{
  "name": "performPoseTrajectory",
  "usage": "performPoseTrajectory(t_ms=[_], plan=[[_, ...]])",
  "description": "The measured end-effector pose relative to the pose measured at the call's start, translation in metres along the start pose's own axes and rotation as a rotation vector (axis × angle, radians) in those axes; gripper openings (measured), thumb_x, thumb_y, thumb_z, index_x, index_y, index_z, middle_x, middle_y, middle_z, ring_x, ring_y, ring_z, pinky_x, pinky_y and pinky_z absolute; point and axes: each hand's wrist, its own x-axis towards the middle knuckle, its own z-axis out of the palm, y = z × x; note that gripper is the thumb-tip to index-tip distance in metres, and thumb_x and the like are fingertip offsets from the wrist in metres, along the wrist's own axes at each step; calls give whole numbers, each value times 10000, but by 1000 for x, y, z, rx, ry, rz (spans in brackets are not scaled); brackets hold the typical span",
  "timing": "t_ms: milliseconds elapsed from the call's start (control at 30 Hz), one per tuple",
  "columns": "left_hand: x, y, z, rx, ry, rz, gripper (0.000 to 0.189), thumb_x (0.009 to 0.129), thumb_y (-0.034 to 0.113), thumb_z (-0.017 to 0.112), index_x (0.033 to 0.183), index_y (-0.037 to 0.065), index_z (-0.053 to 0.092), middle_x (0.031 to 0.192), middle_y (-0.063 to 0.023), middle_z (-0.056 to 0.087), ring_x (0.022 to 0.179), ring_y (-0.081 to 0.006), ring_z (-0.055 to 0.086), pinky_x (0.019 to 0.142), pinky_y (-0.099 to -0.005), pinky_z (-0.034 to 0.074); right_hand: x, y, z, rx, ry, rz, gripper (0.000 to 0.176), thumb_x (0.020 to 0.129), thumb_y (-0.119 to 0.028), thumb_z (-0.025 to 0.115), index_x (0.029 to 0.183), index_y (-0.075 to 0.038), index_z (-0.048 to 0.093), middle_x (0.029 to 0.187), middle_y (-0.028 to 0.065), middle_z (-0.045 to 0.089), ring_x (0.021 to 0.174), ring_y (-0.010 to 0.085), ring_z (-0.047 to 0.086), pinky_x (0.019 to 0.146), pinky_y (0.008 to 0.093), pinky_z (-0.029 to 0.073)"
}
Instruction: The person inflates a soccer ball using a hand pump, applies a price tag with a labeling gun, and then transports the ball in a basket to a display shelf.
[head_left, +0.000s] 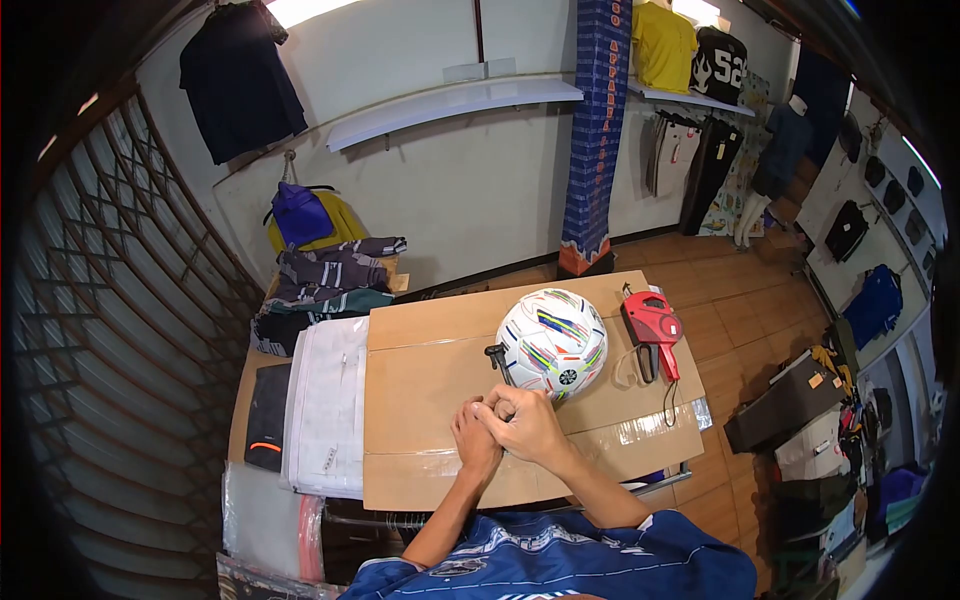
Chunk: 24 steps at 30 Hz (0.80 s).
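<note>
Right hand (527, 432) wrapped round a slim black tool (496, 353), I rest my curled left hand (474, 438) against it — its grip I cannot tell. Just beyond sits the white, multicolour-patterned ball (552, 345) on the cardboard-covered desk (425, 400).

Tagged trousers (676, 155), 1 dressed mannequin (786, 140) and an "APPAREL" column (595, 130) show a clothing shop.

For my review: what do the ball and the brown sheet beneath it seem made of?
Ball: probably synthetic leather, smooth with perhaps a slight sheen, judging by its printed, seamed panels; real leather isn't ruled out.

Sheet: likely cardboard, mostly matte, given its brown colour and fold lines.
</note>
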Motion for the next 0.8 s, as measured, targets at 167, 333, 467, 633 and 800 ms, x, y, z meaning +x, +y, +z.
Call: performPoseTrajectory(t_ms=[167,333,467,633,800], plan=[[-2,-3,4,143,26,70,463,973,293,644,1405,129,651,1438,-158,546,1385,-357,463,1186,-533,302,-5,34,17,-21,22,31,240,940,-167,779,821,24,696,556,131,647,452,118,584,487,322,460],[-5,-11,7,140,60,121,452,961,301,656,1388,154,663,1446,-139,540,1398,-343,449,1189,-529,293,-12,34,20,-42,4,46,251,926,-214,770,834,11,707,601,161,671,501,252,659,523,368,508],[-4,-9,4,52,21,72,434,952,305,666,1348,131,668,1443,-140,542,1398,-339,447,1185,-529,298,-13,3,8,-16,-46,27,242,949,-195,788,860,18,716,531,97,610,448,102,522,494,304,436],[0,-11,7,16,-54,18,454,949,328,672,1352,120,653,1441,-146,542,1395,-345,450,1172,-534,309,-15,-49,-35,71,-55,-75,199,954,-148,801,879,11,706,502,37,522,482,49,427,499,268,370],[0,-13,10,92,-46,37,458,964,333,663,1370,124,637,1433,-150,545,1386,-351,459,1160,-541,320,-16,-76,-50,112,-35,-105,174,942,-102,807,864,2,691,497,21,497,491,27,407,490,260,335]])
